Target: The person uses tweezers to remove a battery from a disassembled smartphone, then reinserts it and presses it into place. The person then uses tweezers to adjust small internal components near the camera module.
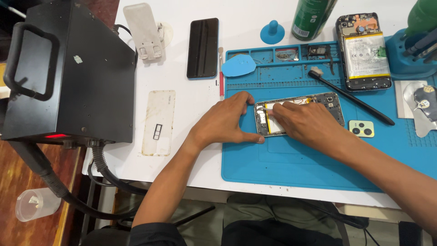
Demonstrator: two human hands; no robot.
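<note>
An opened phone [328, 101] lies on the blue work mat [291, 168], its insides showing. My left hand [225, 120] grips its left end, thumb along the near edge and fingers at the far corner. My right hand [302, 122] lies over the phone's middle, fingertips pressing on the pale part inside; whether it pinches anything is hidden.
A second opened phone with a white battery [365, 52] lies at the mat's back right, a black brush [350, 96] before it. A black phone [203, 48], a clear back cover [159, 122], a green can [312, 18] and a black box with hoses [77, 73] stand around.
</note>
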